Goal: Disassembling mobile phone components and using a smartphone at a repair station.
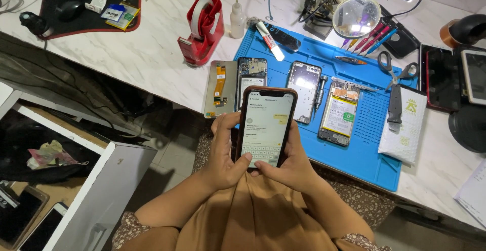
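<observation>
A smartphone [267, 114] in a dark red case is held upright in front of me, its screen lit with a chat and an on-screen keyboard. My left hand [224, 152] wraps its left edge, thumb on the keyboard. My right hand [289, 164] grips the lower right edge, thumb also on the keyboard. Just beyond the phone lies a blue work mat [365, 144] with an opened phone body [251, 76], a phone frame [305, 90] and an opened phone with a yellow-labelled battery [339, 113]. A loose screen panel [219, 88] lies at the mat's left edge.
On the marble bench: a red tape dispenser [202, 28], a small glue bottle [237, 19], a glue tube [270, 40], scissors [396, 70], a screwdriver [320, 92], a magnifier lamp [355, 16], a white pouch [405, 125]. An open drawer [55, 180] stands at lower left.
</observation>
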